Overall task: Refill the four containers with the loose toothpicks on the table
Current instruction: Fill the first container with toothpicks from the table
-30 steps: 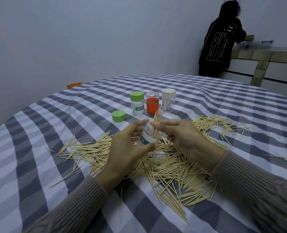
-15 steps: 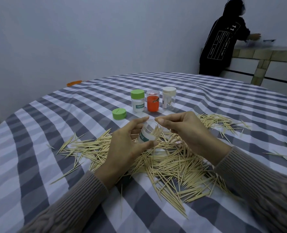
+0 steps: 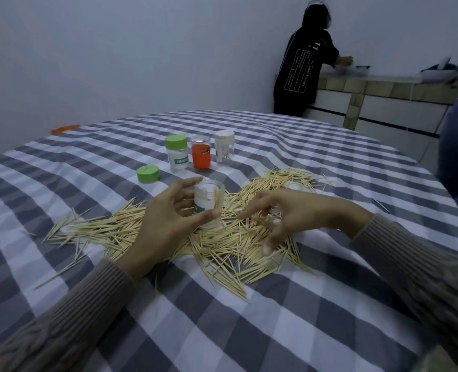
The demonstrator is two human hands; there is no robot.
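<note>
While the left hand [image 3: 166,224] gripped the open clear container [image 3: 209,204] upright, thumb on its near side and fingers curled round the far side, the right hand [image 3: 289,218] hung just above the heap of loose toothpicks [image 3: 222,245], its fingers loosely spread, pointing down and holding nothing that could be made out. That heap lay directly under and to the near side of the right fingers, so the right hand looked the nearer one for the next pick. Most sticks under it ran roughly left to right with their points fanned, which suggested a pinch across them rather than along them. A small bunch already stood inside the held container, leaning on its right wall. On the far side stood a green-lidded container [image 3: 177,153] whose label read "TOOTHPI…", the rest turned away; an orange container [image 3: 201,157] with a small unreadable mark; and a white-capped container [image 3: 224,147]. A loose green lid [image 3: 148,173] lay on the checked desk [image 3: 316,304]. The held container's teal label was unreadable.
</note>
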